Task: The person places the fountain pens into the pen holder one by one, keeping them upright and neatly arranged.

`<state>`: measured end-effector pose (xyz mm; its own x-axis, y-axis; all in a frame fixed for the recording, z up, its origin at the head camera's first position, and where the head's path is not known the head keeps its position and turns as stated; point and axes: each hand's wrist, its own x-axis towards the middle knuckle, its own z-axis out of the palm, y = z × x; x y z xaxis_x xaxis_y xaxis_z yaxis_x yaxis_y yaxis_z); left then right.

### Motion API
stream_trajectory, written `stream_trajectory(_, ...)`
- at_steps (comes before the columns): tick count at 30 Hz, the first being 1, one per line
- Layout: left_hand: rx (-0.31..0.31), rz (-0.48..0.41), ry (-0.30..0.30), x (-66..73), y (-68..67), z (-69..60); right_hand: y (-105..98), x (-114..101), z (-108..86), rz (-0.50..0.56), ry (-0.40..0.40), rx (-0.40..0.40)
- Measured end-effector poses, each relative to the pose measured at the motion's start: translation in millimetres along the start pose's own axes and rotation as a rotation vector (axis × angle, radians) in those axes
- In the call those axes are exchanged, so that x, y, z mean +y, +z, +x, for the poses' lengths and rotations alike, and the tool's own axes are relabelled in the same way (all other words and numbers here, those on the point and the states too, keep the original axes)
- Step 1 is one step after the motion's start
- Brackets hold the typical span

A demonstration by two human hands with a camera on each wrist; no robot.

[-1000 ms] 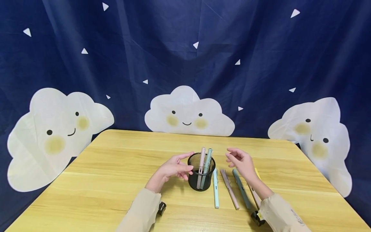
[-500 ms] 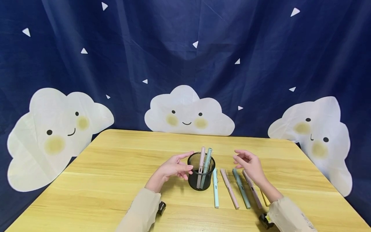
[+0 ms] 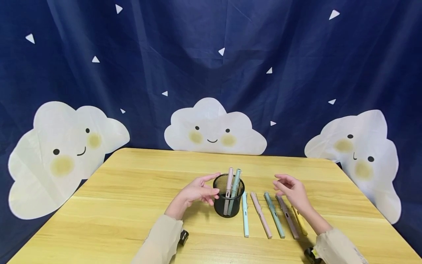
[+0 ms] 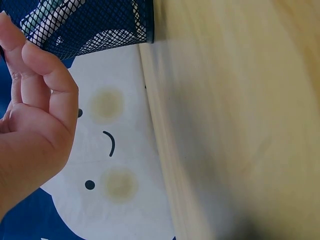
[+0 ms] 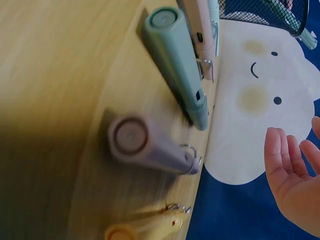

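Observation:
A black mesh pen holder (image 3: 226, 207) stands upright on the table, with a pink pen (image 3: 229, 179) and a teal pen (image 3: 236, 181) in it. My left hand (image 3: 197, 190) holds its left side, thumb at the near rim and index finger along the far rim. Over the far ends of the pens on the right hovers my right hand (image 3: 294, 190), fingers loosely bent and nothing in them. Lying in a row are a light blue pen (image 3: 245, 216), a pink pen (image 3: 261, 216), a green pen (image 3: 274, 216), a mauve pen (image 3: 288, 218) and a yellow pen (image 3: 300, 222), partly below the right hand.
The wooden table (image 3: 132, 205) has its far edge against a dark blue curtain (image 3: 197, 47) printed with clouds. The light blue pen lies close beside the holder's right side. Dark wrist devices (image 3: 183, 237) show at both sleeves.
My right hand has drifted to the right, away from the holder, uncovering the mauve pen and most of the yellow one. The left hand and holder stay put.

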<state>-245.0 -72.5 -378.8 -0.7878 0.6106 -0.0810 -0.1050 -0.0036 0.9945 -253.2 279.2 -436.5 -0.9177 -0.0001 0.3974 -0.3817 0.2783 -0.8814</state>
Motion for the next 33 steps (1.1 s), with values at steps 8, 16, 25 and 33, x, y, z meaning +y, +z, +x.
stream_trajectory(8,0.004,-0.002,-0.003,-0.8,0.3,-1.5,-8,-35,-14.6,-0.049,-0.017,-0.024)
stream_trajectory(16,0.007,0.003,0.002,0.1,1.5,-1.7,-20,-33,-19.0,-0.08,-0.029,-0.044)
stream_trajectory(25,0.001,-0.005,0.002,1.2,1.4,-0.8,-32,-35,-21.8,-0.039,-0.021,-0.044)
stream_trajectory(33,0.002,-0.005,0.007,1.5,1.2,-1.1,-33,-52,-27.0,-0.163,0.077,-0.025)
